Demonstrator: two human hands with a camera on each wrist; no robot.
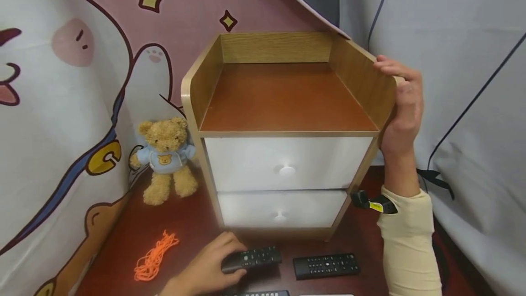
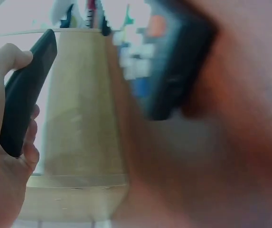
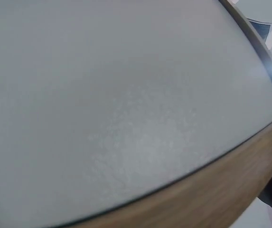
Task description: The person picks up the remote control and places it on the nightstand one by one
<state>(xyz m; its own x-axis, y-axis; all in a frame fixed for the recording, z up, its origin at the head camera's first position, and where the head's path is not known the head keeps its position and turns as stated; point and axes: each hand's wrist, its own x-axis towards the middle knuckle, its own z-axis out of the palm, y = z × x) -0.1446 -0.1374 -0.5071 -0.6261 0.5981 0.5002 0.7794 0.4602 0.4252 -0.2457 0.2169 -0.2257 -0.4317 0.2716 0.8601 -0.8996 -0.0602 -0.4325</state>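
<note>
A small wooden cabinet (image 1: 283,99) with two white drawers (image 1: 283,170) stands on a dark red table (image 1: 119,245). My right hand (image 1: 400,99) grips the top edge of its right side panel, fingers curled over the rim. My left hand (image 1: 209,266) grips a black remote (image 1: 251,258) in front of the cabinet. The left wrist view shows that remote (image 2: 26,92) in my hand (image 2: 3,156), with the cabinet's wooden side (image 2: 81,104) behind. Only the cabinet's pale side and wooden edge (image 3: 211,190) fill the right wrist view.
A second black remote (image 1: 326,266) lies to the right of the held one, and another (image 1: 259,293) shows at the bottom edge. A teddy bear (image 1: 166,159) sits left of the cabinet, with orange cord (image 1: 155,257) in front of it. Printed fabric hangs behind and left.
</note>
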